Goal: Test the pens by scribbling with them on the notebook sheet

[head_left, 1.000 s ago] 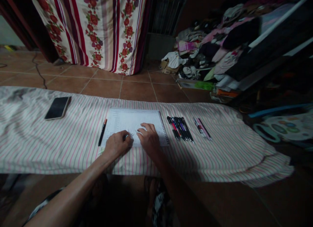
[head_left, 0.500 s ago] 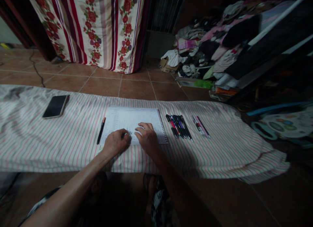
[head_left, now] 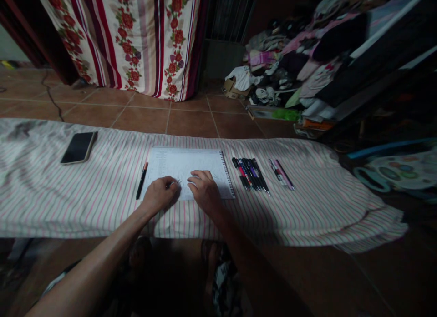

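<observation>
Plainly, the notebook point(head_left: 191, 160) lies flat on the table point(head_left: 324, 208), a little closer to the far edge than to the near one, with its spiral binding on the right side. Both hands are over its near part, their wrists crossing its near edge. The left hand point(head_left: 160, 192) is on the near left of the page, fingers curled in and thumb close to them; whether something small is pinched there cannot be told, and the dark specks just beside its fingertips are too small to make out. The right hand point(head_left: 205, 189) is on the near middle, loosely bent, with thumb and forefinger apart and pale page showing between them. A narrow gap of page separates the two hands. Just beside the notebook's left edge lies a black pen point(head_left: 141, 184) with an orange end, tilted slightly. Near the binding, a row of pens point(head_left: 251, 175) slants toward the table's near edge, and further right lies a smaller group point(head_left: 282, 174), partly pink. Toward the table's left end, near the far edge, rests a phone point(head_left: 78, 147), dark screen up.
</observation>
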Available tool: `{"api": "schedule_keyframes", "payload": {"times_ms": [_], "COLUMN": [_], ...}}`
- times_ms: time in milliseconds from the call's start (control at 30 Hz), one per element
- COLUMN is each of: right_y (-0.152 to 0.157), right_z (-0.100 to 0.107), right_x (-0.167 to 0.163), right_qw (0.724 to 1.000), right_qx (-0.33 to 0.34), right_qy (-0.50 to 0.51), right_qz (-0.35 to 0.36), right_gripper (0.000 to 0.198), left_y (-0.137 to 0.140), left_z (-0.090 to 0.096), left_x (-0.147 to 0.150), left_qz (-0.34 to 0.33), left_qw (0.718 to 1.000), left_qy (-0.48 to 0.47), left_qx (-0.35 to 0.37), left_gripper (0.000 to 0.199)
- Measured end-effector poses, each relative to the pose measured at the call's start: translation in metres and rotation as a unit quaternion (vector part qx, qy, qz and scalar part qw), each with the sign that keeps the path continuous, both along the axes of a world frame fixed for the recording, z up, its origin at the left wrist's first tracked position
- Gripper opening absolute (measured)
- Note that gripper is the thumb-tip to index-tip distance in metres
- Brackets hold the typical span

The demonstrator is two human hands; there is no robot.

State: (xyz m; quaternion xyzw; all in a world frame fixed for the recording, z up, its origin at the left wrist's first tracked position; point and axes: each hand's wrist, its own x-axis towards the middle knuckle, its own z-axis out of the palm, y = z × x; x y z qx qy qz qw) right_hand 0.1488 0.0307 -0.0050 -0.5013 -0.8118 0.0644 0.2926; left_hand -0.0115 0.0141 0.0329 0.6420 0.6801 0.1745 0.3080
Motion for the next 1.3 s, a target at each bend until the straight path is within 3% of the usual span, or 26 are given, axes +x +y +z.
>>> {"api": "schedule_keyframes", "payload": {"times_ms": [767, 1133, 1300], "right_y": [-0.004, -0.010, -0.008], "right_z": [0.007, 0.012, 0.016], "right_x": [0.000, -0.007, -0.008], "right_qw": [1.000, 0.998, 0.998], "right_qx": [0.011, 0.007, 0.006], "right_qy": [0.007, 0.011, 0.035], "right_qz": [0.006, 0.068, 0.057], "right_gripper": [0.016, 0.015, 0.017], "left_y": [-0.001, -0.002, -0.003], "left_z": [0.000, 0.000, -0.006], "left_x": [-0.015, -0.021, -0.026], "left_qz": [0.002, 0.006, 0.013], "left_qw": [1.000, 0.999, 0.999], "left_qy": [0.017, 0.050, 0.015], "left_qx": [0.008, 0.015, 0.027], "left_gripper": [0.028, 0.030, 0.030]}}
